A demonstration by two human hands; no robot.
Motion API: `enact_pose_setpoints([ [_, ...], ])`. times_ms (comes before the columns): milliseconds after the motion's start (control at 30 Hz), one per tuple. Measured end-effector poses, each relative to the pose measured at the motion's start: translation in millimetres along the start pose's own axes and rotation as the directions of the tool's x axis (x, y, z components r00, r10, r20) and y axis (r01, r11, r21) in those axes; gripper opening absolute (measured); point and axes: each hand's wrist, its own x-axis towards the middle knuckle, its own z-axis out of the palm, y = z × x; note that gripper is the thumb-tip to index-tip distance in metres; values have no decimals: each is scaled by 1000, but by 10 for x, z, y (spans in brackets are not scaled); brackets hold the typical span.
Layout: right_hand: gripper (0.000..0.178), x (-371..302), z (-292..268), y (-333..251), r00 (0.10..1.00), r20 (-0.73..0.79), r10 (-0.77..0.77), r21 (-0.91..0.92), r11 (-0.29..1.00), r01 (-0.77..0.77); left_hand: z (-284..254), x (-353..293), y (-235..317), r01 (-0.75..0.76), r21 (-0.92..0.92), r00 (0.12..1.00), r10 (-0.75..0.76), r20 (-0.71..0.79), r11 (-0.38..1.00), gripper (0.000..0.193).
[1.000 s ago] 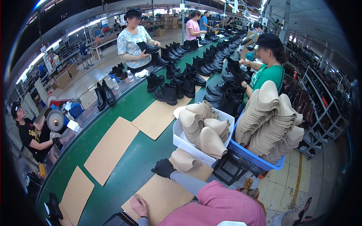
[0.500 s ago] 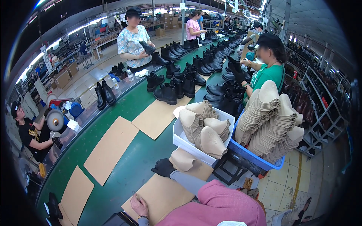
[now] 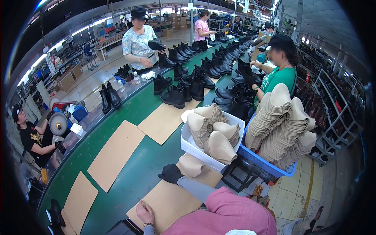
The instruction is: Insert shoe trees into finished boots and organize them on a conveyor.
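Observation:
A tan cardboard sheet lies in front of me at the near edge of the green conveyor belt. My bare left hand rests on its left side, fingers laid over the surface and holding nothing. At the far edge of the sheet is my right hand in a black glove, its fingers low and loosely extended. I see nothing held in it. Just beyond the right wrist sits a beige moulded curved piece. Similar pieces are nested in stacks in a white box and a blue basket.
More tan sheets lie along the belt. Black ankle boots stand in rows farther up it. A co-worker in green handles a boot at right; another holds one across the belt. A person sits left by a round wheel.
The co-worker across the belt has turned the boot so its sole shows, and one of that person's hands has come lower. My hands stay in place on the sheet.

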Motion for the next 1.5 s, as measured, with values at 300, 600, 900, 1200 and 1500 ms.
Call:
enact_pose_setpoints([
  [300,46,10,3,14,999,53,-1,-51,999,3,-11,7,26,13,4,1000,-13,7,1000,39],
  [600,45,5,-20,4,998,58,17,-32,999,-15,-8,8,17,6,-1,1000,-6,5,1000,40],
  [900,46,5,-58,-8,995,97,24,-38,999,-21,-10,8,15,4,-1,1000,-4,11,1000,39],
  [1200,45,2,-66,-13,993,113,23,-53,998,-17,12,4,-9,1,-5,1000,-1,-4,1000,39],
  [1500,48,34,42,11,999,-1,-44,-5,999,44,-40,14,25,18,3,1000,-18,-17,1000,38],
])
